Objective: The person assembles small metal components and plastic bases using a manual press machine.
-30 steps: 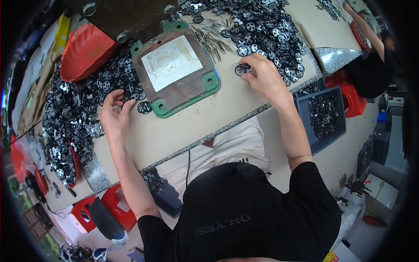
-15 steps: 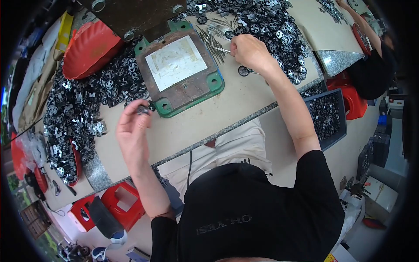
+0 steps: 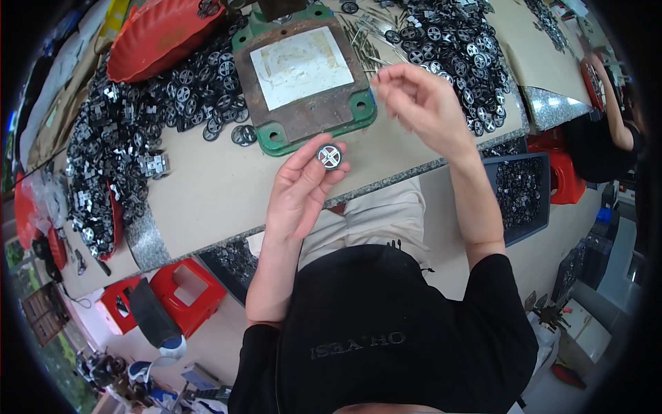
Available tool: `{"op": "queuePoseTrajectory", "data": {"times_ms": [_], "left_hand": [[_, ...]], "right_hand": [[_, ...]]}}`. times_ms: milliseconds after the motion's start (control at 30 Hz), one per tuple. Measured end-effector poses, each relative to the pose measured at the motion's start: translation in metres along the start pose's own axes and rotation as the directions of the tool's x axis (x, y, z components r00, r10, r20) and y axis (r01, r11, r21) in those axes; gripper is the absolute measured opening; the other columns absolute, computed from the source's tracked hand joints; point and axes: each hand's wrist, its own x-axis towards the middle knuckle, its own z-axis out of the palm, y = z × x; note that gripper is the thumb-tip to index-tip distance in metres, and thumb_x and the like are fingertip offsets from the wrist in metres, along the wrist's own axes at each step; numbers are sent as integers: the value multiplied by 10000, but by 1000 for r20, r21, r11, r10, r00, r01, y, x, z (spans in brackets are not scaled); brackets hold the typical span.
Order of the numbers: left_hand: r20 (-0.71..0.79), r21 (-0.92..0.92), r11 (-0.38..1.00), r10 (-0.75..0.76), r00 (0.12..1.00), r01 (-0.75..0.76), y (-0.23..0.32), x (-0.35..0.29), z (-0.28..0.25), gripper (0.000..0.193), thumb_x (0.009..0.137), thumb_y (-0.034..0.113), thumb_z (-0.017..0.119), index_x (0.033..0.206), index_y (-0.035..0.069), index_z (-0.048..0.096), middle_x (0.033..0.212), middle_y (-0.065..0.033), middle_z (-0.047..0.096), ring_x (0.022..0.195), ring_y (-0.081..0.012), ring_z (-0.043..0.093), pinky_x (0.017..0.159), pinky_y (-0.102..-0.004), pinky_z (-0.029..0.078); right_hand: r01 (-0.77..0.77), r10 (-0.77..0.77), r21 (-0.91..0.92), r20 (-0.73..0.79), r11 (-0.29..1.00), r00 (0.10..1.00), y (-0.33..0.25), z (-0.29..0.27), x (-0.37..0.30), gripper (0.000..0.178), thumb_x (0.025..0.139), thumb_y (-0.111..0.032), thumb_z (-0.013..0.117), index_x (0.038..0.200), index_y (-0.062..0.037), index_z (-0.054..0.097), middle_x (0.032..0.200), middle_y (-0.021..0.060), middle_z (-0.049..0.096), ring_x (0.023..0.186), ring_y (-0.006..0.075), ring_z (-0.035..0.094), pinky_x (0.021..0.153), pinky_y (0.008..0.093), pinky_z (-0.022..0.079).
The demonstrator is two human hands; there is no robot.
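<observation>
My left hand (image 3: 301, 190) is closed on a small black toy wheel (image 3: 329, 157) with silver spokes, its face turned upward, in front of the green-edged press base (image 3: 314, 124). Thumb and fingers grip the wheel by its rim. Right of the base, my right hand (image 3: 429, 110) hovers over the table with thumb and forefinger drawn together; whatever may be between the tips is too small to make out. Beyond its fingertips lie several thin metal pins (image 3: 367, 48). A heap of similar wheels (image 3: 441, 41) spreads behind my right hand.
More black wheels (image 3: 200, 90) and small black-and-silver parts (image 3: 114, 138) are heaped on the left, beside a red scalloped tray (image 3: 158, 41). A grey crate of parts (image 3: 517, 186) stands below the table's right edge. At far right a co-worker's arm (image 3: 607, 90) shows.
My left hand has moved right, to the front of the press base, and the wheel now faces up. My right hand has drawn back from the pins. The view has shifted slightly.
</observation>
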Motion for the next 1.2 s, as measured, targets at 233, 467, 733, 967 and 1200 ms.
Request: {"op": "queuePoseTrajectory", "data": {"times_ms": [233, 467, 733, 967, 1200], "left_hand": [[22, -27, 1000, -15, 1000, 15, -4, 4, 4, 336, 892, 45, 512, 1219, -21, 475, 1088, -175, 582, 934, -236, 613, 808, -288, 522], [17, 5, 1000, 1, 1000, -2, -8, 4, 7, 335, 883, 39, 525, 1211, -19, 491, 1056, -159, 598, 916, -229, 618, 806, -291, 519], [15, 186, 969, 161, 987, -161, -14, 4, 7, 333, 835, 16, 588, 1163, -19, 538, 976, -119, 635, 891, -185, 618, 790, -275, 508], [1, 201, 959, 206, 979, -202, -20, 7, 9, 325, 824, -24, 583, 1147, -16, 550, 973, -107, 635, 837, -159, 609, 775, -272, 499], [-9, 131, 987, 98, 995, -96, -22, 7, 5, 306, 837, -23, 564, 1142, -13, 546, 1009, -113, 623, 872, -152, 598, 795, -278, 492]], "right_hand": [[-79, 31, 496, 104, 865, 994, -10, 31, -38, 176, 856, 2, 551, 1029, 32, 558, 860, 66, 641, 676, 57, 560, 592, 175, 449], [-28, 1, 481, 55, 876, 998, 1, 43, -44, 134, 859, -8, 556, 979, 30, 603, 854, 63, 645, 668, 59, 559, 583, 176, 451], [287, -286, 15, -48, 958, 957, -3, 47, -48, 120, 783, 36, 596, 901, 28, 621, 804, 97, 656, 681, 132, 642, 597, 246, 513], [258, -249, 51, -134, 965, 959, 1, 52, -55, 129, 828, 55, 555, 948, 52, 603, 823, 90, 655, 673, 116, 628, 578, 219, 505], [276, -276, -22, -3, 961, 961, -3, 41, -54, 207, 825, 43, 557, 1023, 27, 617, 839, 92, 663, 687, 121, 638, 587, 210, 507]]}}
